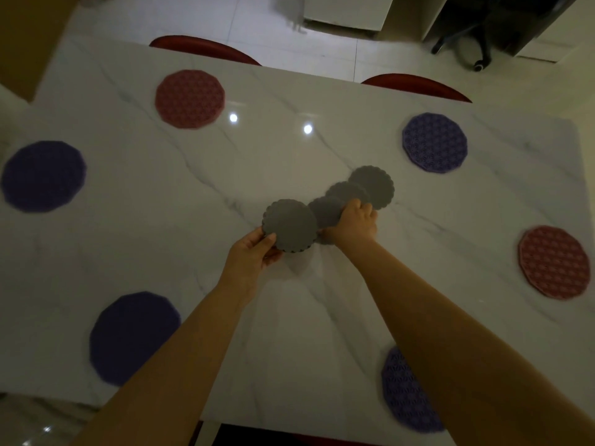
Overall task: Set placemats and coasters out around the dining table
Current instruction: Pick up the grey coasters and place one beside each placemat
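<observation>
Several grey scalloped coasters lie in an overlapping row (370,186) at the middle of the white marble table (193,175). My left hand (254,252) holds one grey coaster (289,225) by its near edge, lifted a little above the table. My right hand (355,222) rests on the row, fingers closed over the near coasters. Round placemats sit around the table: pink ones (190,98) at far left and at the right edge (553,262), purple ones at far right (434,142), left (43,176), near left (133,336) and near right (399,394), the last partly under my right forearm.
Two red chair backs (206,48) (415,85) stand at the far side of the table. A black office chair base (476,43) and white cabinets stand on the tiled floor beyond. The table's near edge runs along the bottom of the view.
</observation>
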